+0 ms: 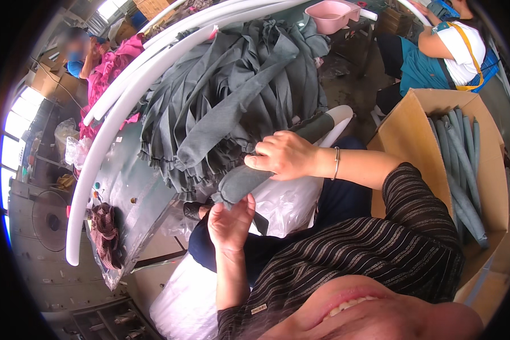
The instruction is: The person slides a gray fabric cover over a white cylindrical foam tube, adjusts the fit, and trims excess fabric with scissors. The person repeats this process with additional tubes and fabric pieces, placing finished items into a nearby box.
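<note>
A grey fabric sleeve (245, 182) covers most of a white foam tube (341, 114), whose bare end sticks out at the upper right. My right hand (286, 156) is closed around the middle of the sleeve from above. At the sleeve's gathered lower end, my left hand (231, 224) pinches the cloth between thumb and fingers. Just beyond my hands, a large heap of grey fabric sleeves (226, 96) lies on the table (127, 181). One flat sleeve lies across the top of the heap.
Long white foam tubes (88, 187) curve along the table's left and far sides. An open cardboard box (405, 122) at my right holds several covered grey tubes (464, 153). A pink basin (330, 17) stands at the back. Two people (430, 56) sit farther off. Clear plastic (283, 209) lies near my lap.
</note>
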Demonstrator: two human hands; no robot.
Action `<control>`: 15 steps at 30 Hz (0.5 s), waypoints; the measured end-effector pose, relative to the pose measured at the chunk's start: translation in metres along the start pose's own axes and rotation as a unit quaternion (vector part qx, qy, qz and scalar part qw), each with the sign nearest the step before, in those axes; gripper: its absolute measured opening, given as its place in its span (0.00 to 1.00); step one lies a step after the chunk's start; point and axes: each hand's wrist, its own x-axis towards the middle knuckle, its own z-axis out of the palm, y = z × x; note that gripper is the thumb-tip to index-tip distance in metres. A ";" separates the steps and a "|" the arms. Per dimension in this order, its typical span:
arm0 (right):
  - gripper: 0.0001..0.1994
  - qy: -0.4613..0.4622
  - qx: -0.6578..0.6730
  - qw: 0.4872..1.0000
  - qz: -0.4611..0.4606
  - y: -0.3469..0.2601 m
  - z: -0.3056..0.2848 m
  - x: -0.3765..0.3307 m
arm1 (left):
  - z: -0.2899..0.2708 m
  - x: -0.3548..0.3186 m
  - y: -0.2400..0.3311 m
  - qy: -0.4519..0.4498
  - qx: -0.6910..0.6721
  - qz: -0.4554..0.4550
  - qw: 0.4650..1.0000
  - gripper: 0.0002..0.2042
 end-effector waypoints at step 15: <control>0.27 -0.048 0.020 0.999 0.007 -0.044 0.016 0.006 | -0.040 -0.003 -0.007 0.004 0.182 -0.038 0.982 0.28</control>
